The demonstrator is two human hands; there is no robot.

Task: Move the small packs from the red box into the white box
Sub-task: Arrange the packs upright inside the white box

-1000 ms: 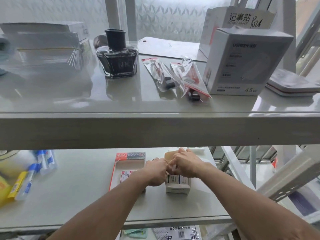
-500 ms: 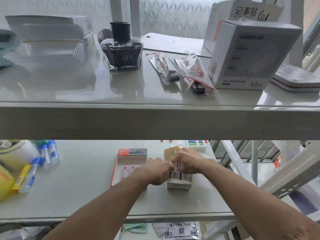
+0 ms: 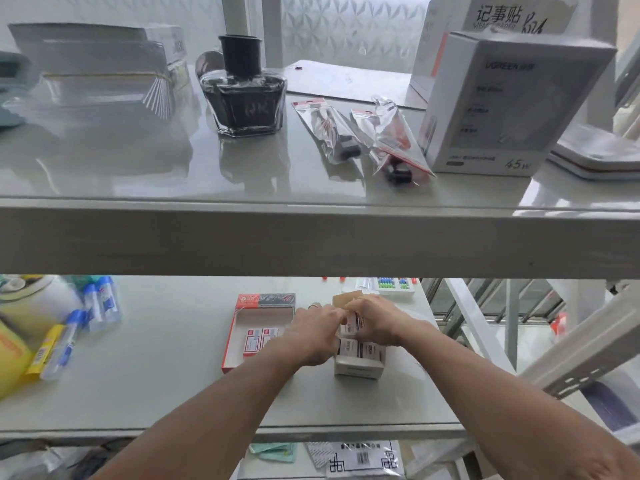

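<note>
On the lower shelf lies the open red box (image 3: 242, 323) with two small red-and-white packs (image 3: 259, 339) in it. Right beside it stands the white box (image 3: 358, 368), open at the top, with small packs (image 3: 356, 349) standing inside. My left hand (image 3: 313, 336) rests between the two boxes, fingers against the white box's left side. My right hand (image 3: 375, 322) is over the white box, fingers closed on a small pack (image 3: 351, 323) held just above the others.
The thick upper shelf edge (image 3: 311, 237) hangs over the work area, carrying an ink bottle (image 3: 244, 88), plastic sachets (image 3: 363, 133) and a grey carton (image 3: 502, 105). Glue sticks and pens (image 3: 79, 323) lie at the lower left. A metal rack (image 3: 571, 348) stands right.
The camera has tilted down a little, showing more of the lower shelf. Both hands stay at the white box, my right hand working a pack at its top.
</note>
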